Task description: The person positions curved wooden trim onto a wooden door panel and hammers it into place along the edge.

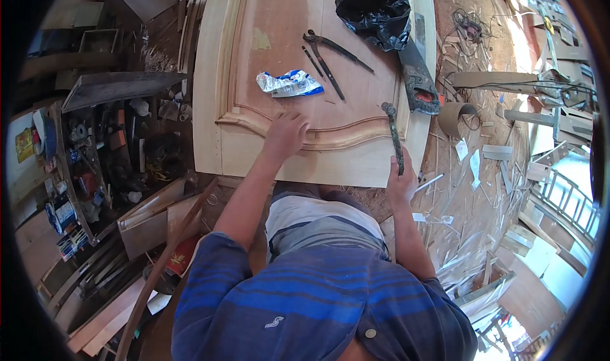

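A wooden panel door (254,158) with raised moulding lies flat in front of me. My left hand (287,134) rests on the curved moulding (337,136), palm down with fingers a little apart. In my right hand (401,182) is a hammer (394,135), gripped by its handle, its head pointing away from me over the moulding's right part. Just beyond my left hand lies a crumpled white and blue packet (290,83). Past it are open pincers (327,69) and a thin dark pencil-like stick (312,61). A small nail-like sliver (330,102) lies nearby.
A black plastic bag (375,15) sits on the door's far right part. Partly under it, a handsaw (419,85) lies along the right edge. Wood scraps and shavings cover the floor (470,189) at right. Cluttered shelving (89,164) stands at left.
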Demonstrator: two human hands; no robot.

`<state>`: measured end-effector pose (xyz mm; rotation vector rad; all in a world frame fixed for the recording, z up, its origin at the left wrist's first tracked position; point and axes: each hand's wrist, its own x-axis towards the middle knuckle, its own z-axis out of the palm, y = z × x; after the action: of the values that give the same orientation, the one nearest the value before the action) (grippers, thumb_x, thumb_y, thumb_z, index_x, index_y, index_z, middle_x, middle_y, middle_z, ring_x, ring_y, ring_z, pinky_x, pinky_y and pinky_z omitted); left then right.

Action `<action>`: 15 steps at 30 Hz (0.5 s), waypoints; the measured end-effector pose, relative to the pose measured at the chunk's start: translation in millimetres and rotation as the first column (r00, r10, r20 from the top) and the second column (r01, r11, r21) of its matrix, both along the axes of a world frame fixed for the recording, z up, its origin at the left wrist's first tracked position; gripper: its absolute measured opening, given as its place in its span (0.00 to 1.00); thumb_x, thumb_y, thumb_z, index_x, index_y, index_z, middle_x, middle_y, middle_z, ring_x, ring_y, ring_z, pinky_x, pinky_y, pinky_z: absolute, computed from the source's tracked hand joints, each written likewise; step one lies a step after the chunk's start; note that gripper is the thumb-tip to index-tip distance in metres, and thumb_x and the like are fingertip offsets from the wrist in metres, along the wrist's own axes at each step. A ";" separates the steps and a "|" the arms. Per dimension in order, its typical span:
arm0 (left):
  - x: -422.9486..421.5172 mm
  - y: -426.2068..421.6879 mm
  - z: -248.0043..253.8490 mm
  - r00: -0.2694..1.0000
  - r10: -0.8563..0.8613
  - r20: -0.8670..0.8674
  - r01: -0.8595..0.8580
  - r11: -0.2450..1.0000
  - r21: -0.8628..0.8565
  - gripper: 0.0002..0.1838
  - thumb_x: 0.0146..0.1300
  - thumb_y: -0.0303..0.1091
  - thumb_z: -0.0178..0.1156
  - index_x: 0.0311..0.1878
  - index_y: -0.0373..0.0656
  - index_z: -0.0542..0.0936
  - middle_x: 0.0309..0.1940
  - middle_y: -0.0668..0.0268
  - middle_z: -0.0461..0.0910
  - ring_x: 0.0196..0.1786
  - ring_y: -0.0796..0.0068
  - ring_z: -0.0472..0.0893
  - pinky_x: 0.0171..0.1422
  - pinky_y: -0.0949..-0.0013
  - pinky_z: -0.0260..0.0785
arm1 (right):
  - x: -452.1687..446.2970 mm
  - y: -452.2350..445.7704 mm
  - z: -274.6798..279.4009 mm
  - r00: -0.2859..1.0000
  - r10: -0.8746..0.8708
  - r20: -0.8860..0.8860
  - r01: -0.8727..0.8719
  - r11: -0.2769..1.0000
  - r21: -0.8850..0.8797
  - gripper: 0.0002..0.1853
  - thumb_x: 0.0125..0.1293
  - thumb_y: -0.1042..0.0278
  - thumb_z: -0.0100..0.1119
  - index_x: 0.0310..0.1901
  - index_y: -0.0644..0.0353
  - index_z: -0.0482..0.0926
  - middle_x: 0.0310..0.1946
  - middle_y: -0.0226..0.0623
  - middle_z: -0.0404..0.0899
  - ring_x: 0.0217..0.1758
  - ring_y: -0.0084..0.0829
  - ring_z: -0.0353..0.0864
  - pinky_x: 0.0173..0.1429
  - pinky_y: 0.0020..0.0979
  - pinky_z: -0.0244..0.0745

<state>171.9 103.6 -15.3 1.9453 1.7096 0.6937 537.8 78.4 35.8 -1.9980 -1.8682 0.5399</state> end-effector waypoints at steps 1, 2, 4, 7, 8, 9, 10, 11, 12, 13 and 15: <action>7.6 14.3 -4.4 1.000 0.005 0.003 -0.005 0.999 0.048 0.07 0.66 0.34 0.73 0.46 0.46 0.88 0.47 0.61 0.87 0.54 0.52 0.86 0.62 0.50 0.76 | -0.7 -0.9 -0.3 1.000 -0.007 0.004 0.007 1.000 -0.005 0.24 0.83 0.56 0.65 0.75 0.51 0.81 0.49 0.53 0.92 0.49 0.55 0.94 0.50 0.49 0.87; 18.1 27.2 -7.7 1.000 0.021 -0.010 -0.020 0.997 0.079 0.07 0.66 0.33 0.72 0.46 0.46 0.88 0.47 0.61 0.87 0.54 0.53 0.86 0.62 0.51 0.77 | -1.2 -1.7 -0.2 1.000 -0.013 0.009 0.013 1.000 -0.009 0.24 0.83 0.56 0.65 0.75 0.51 0.81 0.49 0.53 0.92 0.49 0.55 0.94 0.50 0.49 0.87; 38.8 51.1 -13.4 0.998 0.057 -0.034 -0.051 0.988 0.144 0.08 0.66 0.30 0.71 0.47 0.45 0.88 0.46 0.60 0.87 0.53 0.54 0.86 0.62 0.53 0.78 | -3.3 -2.4 1.5 1.000 -0.026 0.011 0.026 0.999 -0.020 0.24 0.83 0.56 0.64 0.75 0.51 0.81 0.50 0.53 0.92 0.49 0.55 0.94 0.51 0.50 0.87; 49.9 72.2 -19.6 0.987 -0.011 -0.158 0.021 0.998 0.064 0.08 0.66 0.30 0.69 0.47 0.43 0.87 0.46 0.60 0.87 0.53 0.56 0.87 0.62 0.54 0.78 | -6.2 -5.3 5.6 0.999 -0.041 0.008 0.041 0.999 -0.026 0.24 0.83 0.56 0.64 0.75 0.51 0.81 0.51 0.53 0.92 0.50 0.56 0.94 0.52 0.50 0.87; 52.7 76.7 -20.9 0.973 -0.045 -0.227 0.057 0.997 0.044 0.08 0.66 0.31 0.69 0.46 0.43 0.87 0.47 0.59 0.87 0.54 0.57 0.86 0.62 0.54 0.78 | -6.1 -7.3 4.7 0.999 -0.040 0.007 0.040 0.999 -0.018 0.24 0.83 0.56 0.64 0.75 0.51 0.81 0.51 0.52 0.92 0.51 0.56 0.94 0.52 0.50 0.87; 54.6 81.3 -17.6 0.952 -0.080 -0.296 0.090 0.996 0.021 0.07 0.66 0.31 0.68 0.46 0.43 0.87 0.47 0.59 0.86 0.54 0.57 0.86 0.62 0.54 0.78 | -6.6 -9.3 3.8 0.999 -0.039 0.004 0.039 0.999 -0.011 0.24 0.83 0.56 0.64 0.75 0.51 0.81 0.52 0.52 0.92 0.52 0.56 0.94 0.53 0.50 0.87; 56.9 83.1 -14.3 0.924 -0.115 -0.364 0.121 0.993 -0.006 0.07 0.66 0.31 0.67 0.45 0.42 0.87 0.47 0.59 0.86 0.55 0.58 0.86 0.62 0.54 0.78 | -6.9 -11.6 3.4 0.999 -0.044 -0.004 0.044 0.999 -0.013 0.24 0.83 0.56 0.64 0.75 0.51 0.81 0.53 0.53 0.92 0.52 0.56 0.94 0.53 0.50 0.87; 61.4 83.7 -12.0 0.897 -0.125 -0.424 0.132 0.991 -0.014 0.07 0.65 0.32 0.67 0.45 0.42 0.86 0.47 0.59 0.86 0.55 0.58 0.86 0.62 0.54 0.78 | -7.4 -13.9 3.0 0.999 -0.049 -0.014 0.049 0.999 -0.016 0.24 0.83 0.56 0.64 0.75 0.51 0.80 0.54 0.53 0.92 0.53 0.56 0.93 0.54 0.50 0.87; 66.6 85.1 -11.8 0.865 -0.132 -0.484 0.141 0.990 -0.019 0.08 0.65 0.32 0.67 0.45 0.42 0.85 0.47 0.58 0.86 0.56 0.58 0.86 0.62 0.54 0.78 | -8.9 -14.8 2.9 0.998 -0.052 -0.025 0.052 0.999 -0.015 0.24 0.83 0.56 0.64 0.75 0.51 0.80 0.55 0.53 0.92 0.54 0.56 0.93 0.55 0.50 0.87; 67.8 86.8 -11.2 0.830 -0.136 -0.541 0.148 0.989 -0.021 0.08 0.65 0.32 0.66 0.45 0.42 0.84 0.48 0.58 0.86 0.56 0.58 0.86 0.62 0.54 0.78 | -10.6 -15.7 4.2 0.998 -0.056 -0.025 0.055 0.998 -0.032 0.24 0.83 0.56 0.64 0.76 0.52 0.80 0.55 0.53 0.92 0.55 0.56 0.93 0.55 0.50 0.87; 63.2 79.9 -14.2 0.915 -0.088 -0.394 0.092 0.996 -0.009 0.09 0.65 0.30 0.65 0.48 0.41 0.84 0.48 0.57 0.86 0.56 0.55 0.86 0.62 0.53 0.78 | -11.8 -17.1 8.2 0.998 -0.061 -0.021 0.060 0.996 -0.065 0.24 0.83 0.56 0.64 0.76 0.52 0.80 0.56 0.53 0.91 0.55 0.56 0.93 0.56 0.51 0.86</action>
<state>235.1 183.5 -29.6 2.2723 1.8242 0.2851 526.0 61.3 44.1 -2.0727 -1.7920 0.6106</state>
